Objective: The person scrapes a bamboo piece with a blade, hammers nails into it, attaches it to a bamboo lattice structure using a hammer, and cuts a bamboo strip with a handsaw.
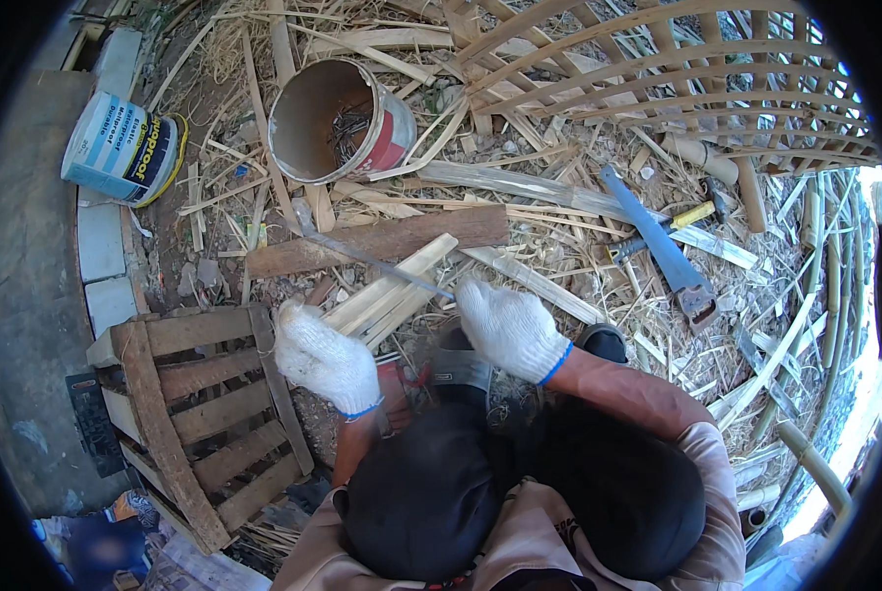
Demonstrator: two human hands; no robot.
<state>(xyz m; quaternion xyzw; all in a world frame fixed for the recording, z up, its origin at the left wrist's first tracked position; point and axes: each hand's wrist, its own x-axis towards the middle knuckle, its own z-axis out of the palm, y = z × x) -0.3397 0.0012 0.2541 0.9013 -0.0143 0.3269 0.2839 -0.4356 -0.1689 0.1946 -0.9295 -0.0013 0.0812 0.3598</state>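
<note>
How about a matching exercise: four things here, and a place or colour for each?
Things:
1. Saw
2. Slatted crate
3. Open bucket
4. Pale strips

Places and colours:
A. White and red outside
B. Lower ends at the gloved left hand
C. Blue blade
D. Lower left of the view

Right pairs: 1-C, 2-D, 3-A, 4-B.

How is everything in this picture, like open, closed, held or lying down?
Left hand: gloved, closed around pale strips
Right hand: gloved, closed on a thin grey tool
Red-and-white bucket: open, dark pieces inside
White-and-blue bucket: can't tell if lidded
Saw: lying down, blade bare
Hammer: lying down, partly under the saw
Wooden crate: slatted, gaps between slats
</note>
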